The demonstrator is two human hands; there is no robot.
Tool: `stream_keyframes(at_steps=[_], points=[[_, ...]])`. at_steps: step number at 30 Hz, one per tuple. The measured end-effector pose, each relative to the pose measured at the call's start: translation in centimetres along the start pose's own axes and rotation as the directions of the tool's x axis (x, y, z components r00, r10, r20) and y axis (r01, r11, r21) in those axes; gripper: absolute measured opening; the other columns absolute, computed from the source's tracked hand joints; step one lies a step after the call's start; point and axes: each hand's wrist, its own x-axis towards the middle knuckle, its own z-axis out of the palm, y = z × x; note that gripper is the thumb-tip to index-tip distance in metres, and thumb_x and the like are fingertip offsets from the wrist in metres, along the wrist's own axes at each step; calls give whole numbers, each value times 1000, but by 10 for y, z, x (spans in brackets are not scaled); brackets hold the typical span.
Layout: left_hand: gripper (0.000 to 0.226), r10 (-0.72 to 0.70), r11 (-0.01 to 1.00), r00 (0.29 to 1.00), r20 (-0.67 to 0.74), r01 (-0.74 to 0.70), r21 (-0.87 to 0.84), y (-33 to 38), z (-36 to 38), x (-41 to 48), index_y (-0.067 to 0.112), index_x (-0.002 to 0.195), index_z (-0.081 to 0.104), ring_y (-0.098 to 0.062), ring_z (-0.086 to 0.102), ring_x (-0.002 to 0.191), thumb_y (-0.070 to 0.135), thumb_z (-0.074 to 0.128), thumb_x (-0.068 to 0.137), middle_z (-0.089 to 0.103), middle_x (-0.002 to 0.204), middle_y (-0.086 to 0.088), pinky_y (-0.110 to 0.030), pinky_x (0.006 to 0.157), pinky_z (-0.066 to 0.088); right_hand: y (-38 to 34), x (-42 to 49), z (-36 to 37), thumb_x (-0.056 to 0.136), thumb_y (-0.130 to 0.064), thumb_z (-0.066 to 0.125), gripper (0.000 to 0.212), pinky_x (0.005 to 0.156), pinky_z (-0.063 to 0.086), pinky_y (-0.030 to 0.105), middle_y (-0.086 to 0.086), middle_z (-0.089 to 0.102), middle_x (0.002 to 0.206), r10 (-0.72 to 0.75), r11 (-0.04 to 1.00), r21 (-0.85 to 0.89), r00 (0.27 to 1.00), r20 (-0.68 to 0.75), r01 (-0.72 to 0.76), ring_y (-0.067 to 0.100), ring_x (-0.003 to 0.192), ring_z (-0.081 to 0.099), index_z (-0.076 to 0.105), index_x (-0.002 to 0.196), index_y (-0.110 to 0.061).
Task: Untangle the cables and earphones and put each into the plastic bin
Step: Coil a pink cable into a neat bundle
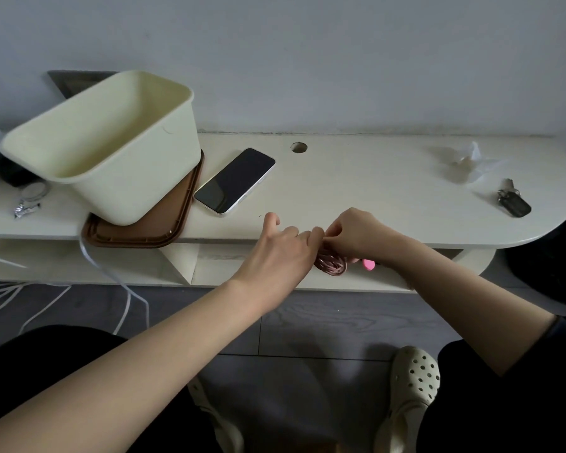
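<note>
pale cream bin [118,152], brown tray [164,230], pinkish-brown coiled cable [332,263]

Matt cream plastic bin [128,191], glossy black phone screen [234,181], smooth pinkish cable coil [332,264] — crinkled clear wrapper [468,161].

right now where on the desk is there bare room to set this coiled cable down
Widest bare patch: the desk between the phone and the keys, just beyond the coiled cable. Crowded: the left end, with the bin on the brown tray; crumpled plastic sits near the keys.
</note>
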Motion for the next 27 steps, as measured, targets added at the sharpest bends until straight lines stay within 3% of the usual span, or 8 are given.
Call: stream_keyframes(at_steps=[4, 7, 11, 14, 17, 21, 24, 27], points=[[47, 6, 1000, 1000, -29, -6, -20, 5, 0, -1, 6, 75, 57, -21, 22, 44, -14, 19, 57, 25, 55, -1, -30, 61, 36, -1, 2, 1, 87, -16, 54, 29, 30, 19, 13, 5, 30, 48, -52, 999, -13, 997, -65, 51, 12, 28, 26, 50, 60, -5], [40, -36, 996, 999, 0, 36, -81, 7, -4, -1, 3, 79, 60, -20, 19, 42, -16, 40, 49, 20, 53, 1, -28, 56, 38, -2, 3, 3, 87, -16, 53, 36, 31, 21, 15, 5, 30, 49, -61, 997, -38, 997, -42, 60, 12, 39, 25, 43, 54, -5], [59, -77, 983, 984, 162, 102, -155, 10, 5, -4, 4, 100, 55, -17, 38, 40, -8, 68, 43, 42, 52, 8, -28, 61, 29, -7, 1, 10, 91, -18, 46, 36, 43, 31, 18, 7, 45, 58, -75, 986, -143, 992, 100, 89, 19, 54, 41, 43, 58, -5], [47, -23, 971, 938, 347, 103, -215, 11, 9, -4, 8, 117, 42, -20, 56, 68, -7, 51, 74, 50, 75, 6, -34, 77, 26, -7, 2, 13, 92, -13, 40, 26, 57, 35, 29, 13, 54, 74, -106, 978, -158, 976, 188, 136, 25, 71, 45, 51, 73, 0], [46, -96, 956, 903, 419, 200, -212, 8, 4, -1, 15, 115, 45, -20, 61, 86, -9, 43, 76, 60, 97, 5, -35, 83, 26, -6, 1, 14, 95, -19, 40, 27, 65, 38, 32, 10, 54, 73, -128, 962, -211, 969, 210, 173, 25, 70, 46, 54, 77, -4], [39, -157, 942, 890, 428, 265, -206, 8, 8, -3, 20, 111, 45, -20, 61, 90, -6, 45, 82, 61, 104, 6, -34, 79, 21, -6, -2, 14, 91, -24, 49, 27, 64, 42, 31, 8, 61, 74, -170, 956, -231, 984, 61, 180, 26, 72, 54, 63, 76, -8], [34, -188, 958, 868, 461, 266, -110, 11, 10, -1, 20, 111, 47, -17, 53, 74, -2, 47, 85, 63, 101, 6, -36, 89, 29, -8, -7, 12, 87, -27, 58, 17, 66, 45, 28, 4, 70, 90, -221, 952, -247, 964, -149, 180, 24, 85, 62, 72, 87, -17], [33, -211, 956, 840, 500, 284, -73, 10, 16, 0, 15, 116, 47, -16, 48, 72, -1, 46, 86, 61, 104, 4, -39, 94, 33, -12, -11, 14, 86, -28, 61, 18, 66, 49, 31, 4, 70, 88, -250, 954, -225, 939, -235, 197, 23, 83, 63, 72, 85, -14]])
